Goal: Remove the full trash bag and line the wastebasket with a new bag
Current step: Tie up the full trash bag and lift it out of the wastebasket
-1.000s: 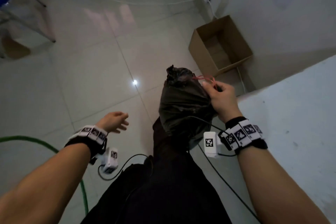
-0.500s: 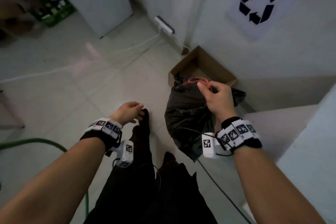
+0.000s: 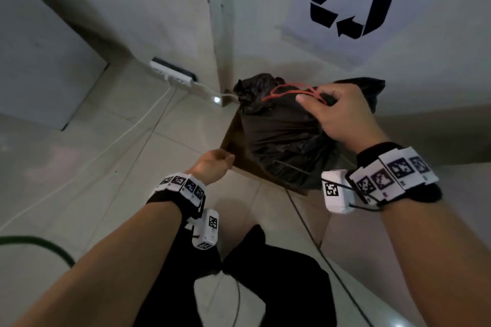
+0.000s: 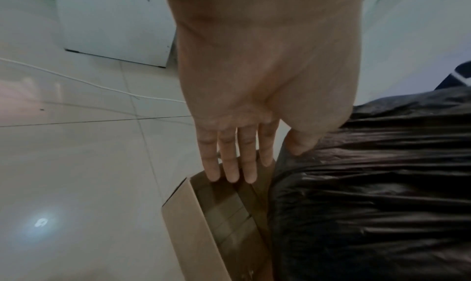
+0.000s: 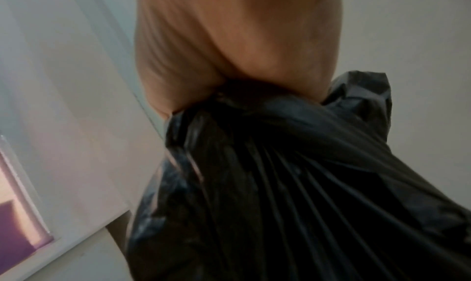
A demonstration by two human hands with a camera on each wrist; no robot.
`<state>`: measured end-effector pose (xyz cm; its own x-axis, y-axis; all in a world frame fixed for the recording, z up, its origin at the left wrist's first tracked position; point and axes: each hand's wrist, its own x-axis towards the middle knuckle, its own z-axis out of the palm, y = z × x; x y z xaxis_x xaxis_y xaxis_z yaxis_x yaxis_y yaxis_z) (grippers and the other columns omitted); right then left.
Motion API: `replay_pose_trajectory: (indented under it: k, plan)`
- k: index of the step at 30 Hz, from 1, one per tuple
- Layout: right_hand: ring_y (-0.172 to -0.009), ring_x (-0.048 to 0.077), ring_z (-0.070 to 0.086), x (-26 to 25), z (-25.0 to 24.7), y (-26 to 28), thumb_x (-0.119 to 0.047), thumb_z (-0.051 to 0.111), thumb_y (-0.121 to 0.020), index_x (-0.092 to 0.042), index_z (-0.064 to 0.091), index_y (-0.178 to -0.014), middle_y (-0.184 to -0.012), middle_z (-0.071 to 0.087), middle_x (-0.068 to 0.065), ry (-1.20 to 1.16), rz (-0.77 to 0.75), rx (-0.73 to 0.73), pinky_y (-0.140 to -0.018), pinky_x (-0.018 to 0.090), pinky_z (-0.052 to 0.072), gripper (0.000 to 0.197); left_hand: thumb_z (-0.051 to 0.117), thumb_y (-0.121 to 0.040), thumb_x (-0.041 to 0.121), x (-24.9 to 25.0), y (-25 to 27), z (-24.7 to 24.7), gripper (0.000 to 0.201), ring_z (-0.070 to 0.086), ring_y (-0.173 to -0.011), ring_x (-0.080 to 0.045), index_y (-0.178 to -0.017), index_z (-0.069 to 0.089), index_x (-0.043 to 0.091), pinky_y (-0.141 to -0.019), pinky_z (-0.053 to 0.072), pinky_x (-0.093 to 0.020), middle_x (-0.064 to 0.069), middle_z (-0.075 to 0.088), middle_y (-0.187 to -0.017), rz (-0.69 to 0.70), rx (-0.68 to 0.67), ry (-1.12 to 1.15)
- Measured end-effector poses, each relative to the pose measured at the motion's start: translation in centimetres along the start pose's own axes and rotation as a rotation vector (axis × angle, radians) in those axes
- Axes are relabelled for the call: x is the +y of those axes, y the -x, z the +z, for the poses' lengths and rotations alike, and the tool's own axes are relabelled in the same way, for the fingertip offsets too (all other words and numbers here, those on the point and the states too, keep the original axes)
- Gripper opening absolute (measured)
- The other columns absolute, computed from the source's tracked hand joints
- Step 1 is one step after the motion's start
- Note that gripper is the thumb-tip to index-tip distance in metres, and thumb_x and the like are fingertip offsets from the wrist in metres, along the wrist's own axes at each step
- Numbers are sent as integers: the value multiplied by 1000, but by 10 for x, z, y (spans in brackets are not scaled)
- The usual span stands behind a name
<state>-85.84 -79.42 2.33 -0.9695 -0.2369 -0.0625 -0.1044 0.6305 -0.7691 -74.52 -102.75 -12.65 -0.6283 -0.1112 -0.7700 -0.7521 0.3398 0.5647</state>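
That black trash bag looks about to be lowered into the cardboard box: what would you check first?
1. Right hand grips the black plastic trash bag at its gathered neck: ok.
2. Red drawstring held: ok.
3. Bag above the open brown cardboard box: ok.
4. Left hand, fingers straight, at the box's rim: ok.
5. Box empty: cannot tell.
6. Bag tied shut: cannot tell.

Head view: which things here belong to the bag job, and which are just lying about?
Part of the job:
- black trash bag, gripped at its gathered top by the right hand
- red drawstring
- cardboard box, under the bag
- left hand, open at the box edge

Lying about:
- power strip
- green hose
- recycling sign
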Motion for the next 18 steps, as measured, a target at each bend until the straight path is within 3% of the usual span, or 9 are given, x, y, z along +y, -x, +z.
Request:
replay_pose_trajectory:
  k: [2, 4, 7, 9, 12, 15, 18]
  plan:
    - [-58, 21, 57, 46, 33, -28, -43, 70, -84, -1, 66, -68, -67, 63, 24, -26, 68, 13, -60, 37, 48, 45, 54, -95, 38, -1, -58, 6, 24, 61, -99, -21, -113, 64, 26, -85, 48, -29, -2, 67, -112, 42, 65, -135]
    - [-61, 29, 60, 85, 69, -43, -44, 70, -82, 2, 67, -73, -72, 66, 26, -4, 113, 11, -63, 42, 50, 47, 53, -96, 35, -5, -108, 13, 42, 55, -118, -26, -135, 52, 21, -96, 42, -28, -5, 60, -130, 83, 134, -260]
    - [-56, 16, 49, 123, 104, -60, -39, 72, -83, 2, 65, -70, -65, 62, 21, -24, 135, 43, -57, 37, 44, 44, 51, -96, 31, -17, -167, 25, 62, 38, -139, -33, -151, 29, 14, -114, 33, -40, -13, 41, -152, 138, 163, -403]
    - [-61, 9, 47, 137, 117, -73, -43, 72, -80, 4, 68, -75, -63, 61, 14, -67, 123, 57, -56, 37, 41, 47, 50, -95, 28, -27, -196, 32, 68, 36, -139, -36, -154, 20, 12, -114, 32, -42, -16, 36, -154, 146, 146, -437]
    - [-64, 9, 46, 151, 130, -88, -51, 71, -73, 9, 67, -84, -66, 55, 4, -147, 115, 99, -57, 30, 36, 61, 50, -87, 24, -39, -222, 41, 80, 44, -132, -39, -155, 11, 6, -111, 36, -43, -24, 40, -148, 182, 64, -431]
    - [-55, 7, 35, 166, 156, -92, -45, 73, -80, 0, 57, -62, -59, 40, 2, -147, 115, 157, -51, 28, 25, 51, 47, -84, 23, -54, -232, 48, 90, 49, -126, -42, -155, -4, 4, -107, 38, -43, -30, 43, -142, 229, 41, -473]
    - [-48, 10, 38, 195, 191, -94, -53, 66, -85, -3, 53, -60, -53, 45, 0, -54, 233, 182, -50, 29, 29, 57, 49, -85, 22, -57, -234, 51, 94, 51, -123, -42, -155, -13, 8, -105, 41, -46, -27, 42, -143, 264, 52, -531]
